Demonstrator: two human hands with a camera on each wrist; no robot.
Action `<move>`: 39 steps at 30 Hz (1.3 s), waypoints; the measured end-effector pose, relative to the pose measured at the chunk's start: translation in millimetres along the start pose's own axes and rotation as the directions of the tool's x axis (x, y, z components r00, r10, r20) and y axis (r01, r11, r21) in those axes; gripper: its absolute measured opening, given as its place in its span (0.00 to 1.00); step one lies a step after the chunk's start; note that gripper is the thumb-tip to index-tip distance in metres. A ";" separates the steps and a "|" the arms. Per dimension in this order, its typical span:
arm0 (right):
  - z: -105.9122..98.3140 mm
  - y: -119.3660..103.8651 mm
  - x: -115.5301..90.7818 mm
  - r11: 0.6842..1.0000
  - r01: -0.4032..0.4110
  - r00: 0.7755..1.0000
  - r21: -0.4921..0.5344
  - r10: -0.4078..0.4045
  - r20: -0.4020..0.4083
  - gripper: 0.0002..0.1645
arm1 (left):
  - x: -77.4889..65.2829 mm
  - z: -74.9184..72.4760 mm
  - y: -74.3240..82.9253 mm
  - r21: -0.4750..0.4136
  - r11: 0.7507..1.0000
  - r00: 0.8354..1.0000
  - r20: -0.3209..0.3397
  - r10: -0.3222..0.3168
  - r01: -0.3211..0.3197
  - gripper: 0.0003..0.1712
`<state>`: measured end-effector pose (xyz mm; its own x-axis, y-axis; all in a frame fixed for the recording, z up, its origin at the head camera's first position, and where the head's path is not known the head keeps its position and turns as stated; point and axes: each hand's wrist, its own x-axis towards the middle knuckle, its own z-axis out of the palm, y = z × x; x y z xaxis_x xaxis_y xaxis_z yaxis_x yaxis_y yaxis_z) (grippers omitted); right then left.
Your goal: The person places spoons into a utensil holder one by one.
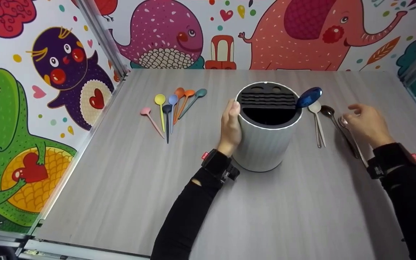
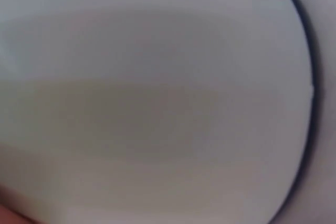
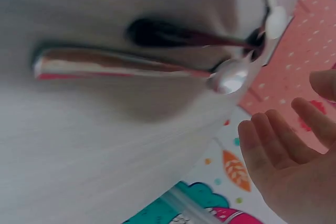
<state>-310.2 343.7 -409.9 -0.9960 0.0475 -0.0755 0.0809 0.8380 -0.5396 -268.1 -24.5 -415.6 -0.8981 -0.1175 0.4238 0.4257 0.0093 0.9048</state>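
Note:
My left hand (image 1: 231, 126) grips the left side of a pale grey, round utensil holder (image 1: 262, 148) with a slotted black insert. Its wall (image 2: 157, 103) fills most of the left wrist view. A shiny blue spoon (image 1: 310, 97) leans out of the holder's right side, bowl up. Above the table on the right, my right hand (image 1: 368, 122) holds nothing, its fingers loosely bent in the right wrist view. Nearest to it lies a silver spoon (image 3: 231, 76), beside a dark spoon (image 3: 184, 36). A white spoon (image 1: 316, 108) overlaps another slim handle nearer the holder.
Several small coloured spoons lie on the left of the table, among them a pink spoon (image 1: 146, 111), a yellow spoon (image 1: 160, 99) and a teal spoon (image 1: 200, 93). Printed panels (image 1: 179, 32) with cartoon animals wall in the back and sides.

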 end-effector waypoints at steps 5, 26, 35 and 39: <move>4.5 16.6 6.4 0.995 0.053 0.999 -0.085 -0.053 0.005 0.35 | 0.0 -0.3 0.0 0.025 1.000 1.000 0.006 -0.001 0.001 0.33; 27.5 30.8 15.4 0.970 0.150 0.989 -0.192 -0.146 0.035 0.29 | -2.5 -1.3 6.5 0.009 1.000 1.000 0.017 -0.004 0.004 0.31; 28.3 32.1 14.8 0.986 0.139 0.986 -0.092 -0.146 -0.083 0.26 | -2.8 -0.8 6.9 0.008 1.000 1.000 0.012 -0.006 0.006 0.31; 27.7 30.1 14.3 0.991 0.132 0.981 -0.008 -0.132 -0.141 0.25 | -1.2 0.1 2.2 0.025 0.999 1.000 -0.001 0.022 -0.022 0.32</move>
<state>-321.0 354.6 -450.5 -0.9932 0.0129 0.1154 -0.0516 0.8412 -0.5382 -266.0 -24.3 -414.1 -0.8886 -0.1178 0.4433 0.4422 0.0369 0.8962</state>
